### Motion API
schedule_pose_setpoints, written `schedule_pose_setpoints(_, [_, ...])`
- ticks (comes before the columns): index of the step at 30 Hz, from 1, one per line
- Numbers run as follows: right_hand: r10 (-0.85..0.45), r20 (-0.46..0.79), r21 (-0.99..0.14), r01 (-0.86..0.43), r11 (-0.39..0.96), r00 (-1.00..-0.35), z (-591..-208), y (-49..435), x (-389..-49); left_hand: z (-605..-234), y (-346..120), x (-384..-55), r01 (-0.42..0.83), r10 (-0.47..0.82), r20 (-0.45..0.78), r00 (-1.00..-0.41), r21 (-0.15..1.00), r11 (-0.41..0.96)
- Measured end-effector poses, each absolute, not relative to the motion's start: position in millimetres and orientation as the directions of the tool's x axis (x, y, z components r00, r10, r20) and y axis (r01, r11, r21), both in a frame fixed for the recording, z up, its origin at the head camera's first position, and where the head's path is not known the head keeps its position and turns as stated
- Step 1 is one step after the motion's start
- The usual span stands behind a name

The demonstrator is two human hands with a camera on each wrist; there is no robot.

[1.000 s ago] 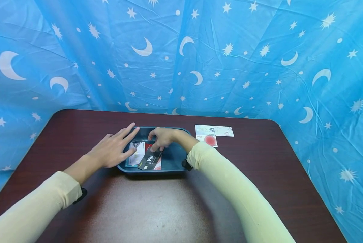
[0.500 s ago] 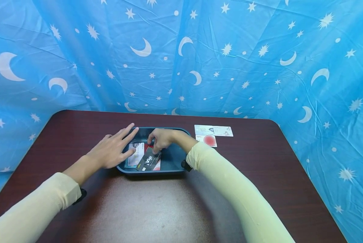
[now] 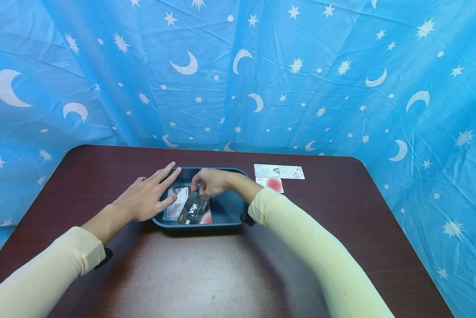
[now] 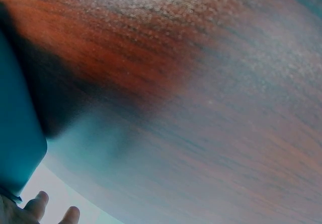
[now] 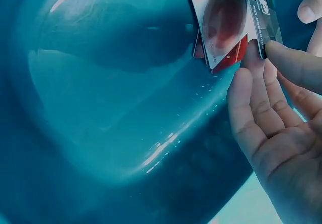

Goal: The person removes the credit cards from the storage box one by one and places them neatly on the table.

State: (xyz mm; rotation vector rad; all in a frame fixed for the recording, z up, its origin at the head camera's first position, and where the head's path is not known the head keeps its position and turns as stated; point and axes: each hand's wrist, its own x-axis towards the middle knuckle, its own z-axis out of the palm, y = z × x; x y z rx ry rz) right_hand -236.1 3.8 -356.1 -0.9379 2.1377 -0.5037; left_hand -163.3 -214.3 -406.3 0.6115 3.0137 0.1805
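Observation:
In the head view, my right hand [image 3: 213, 183] reaches into the dark blue tray [image 3: 227, 208] and pinches the upper end of a black VIP card [image 3: 192, 209]. The right wrist view shows the thumb on one face of that card and fingers behind it. Beneath lie a white card with a red circle [image 5: 224, 20] and a red card [image 5: 235, 57]. To their left in the tray is a pale card [image 3: 177, 204], over a blue-edged one. My left hand [image 3: 147, 197] spreads its straight fingers over the tray's left side, the thumb overlapping the pale card.
On the dark wood table [image 3: 198, 265], right of the tray, lie three cards: a pale VIP card [image 3: 266, 170], a white card [image 3: 292, 172] beside it, and a red-circle card [image 3: 270, 184] below. A blue curtain [image 3: 238, 88] with moons and stars hangs behind the table.
The right hand's fingers have closed on the black card, its upper end has come up, and it has shifted slightly left. The left hand has stayed in place.

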Motion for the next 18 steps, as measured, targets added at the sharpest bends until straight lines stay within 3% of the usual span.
schedule_pose_setpoints(12, [-0.771,-0.392,-0.625,-0.470,0.623,-0.501,-334.5,34.1,-238.7,-406.5,-214.0,-162.3,0.384,0.391,-0.036,-0.920,0.123,0.915])
schedule_pose_setpoints(18, [-0.742,-0.372,-0.623,-0.442,0.645,-0.558,-318.6,59.5,-249.5,-405.3,-214.2,-162.7,0.383,0.391,-0.041,-0.920,0.131,0.915])
